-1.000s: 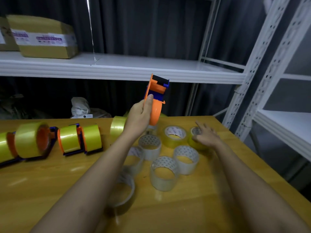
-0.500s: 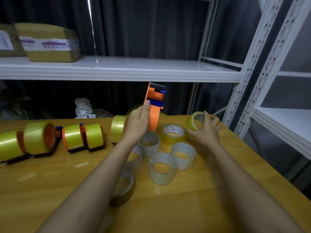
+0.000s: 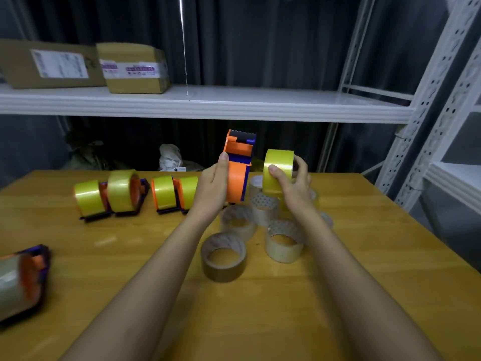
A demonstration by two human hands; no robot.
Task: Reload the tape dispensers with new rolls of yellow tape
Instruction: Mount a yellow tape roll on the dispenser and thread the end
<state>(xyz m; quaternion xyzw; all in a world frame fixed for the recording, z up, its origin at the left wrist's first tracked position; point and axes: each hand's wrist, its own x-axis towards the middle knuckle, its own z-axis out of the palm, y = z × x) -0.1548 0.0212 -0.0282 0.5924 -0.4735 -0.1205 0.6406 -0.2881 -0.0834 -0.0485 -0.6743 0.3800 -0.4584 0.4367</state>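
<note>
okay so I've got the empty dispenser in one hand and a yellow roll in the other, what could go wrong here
The left hand holds the orange dispenser with its serrated blade on top, so a fingertip sliding up could get nicked. Both are held above loose rolls standing on the table; a dropped yellow roll from the right hand could scatter them.

We can't really read anything here: the white label (image 3: 59, 64) on the left cardboard box (image 3: 49, 65) and the purple-printed strip (image 3: 130, 69) on its neighbour (image 3: 132, 67) seem too blurred.
</note>
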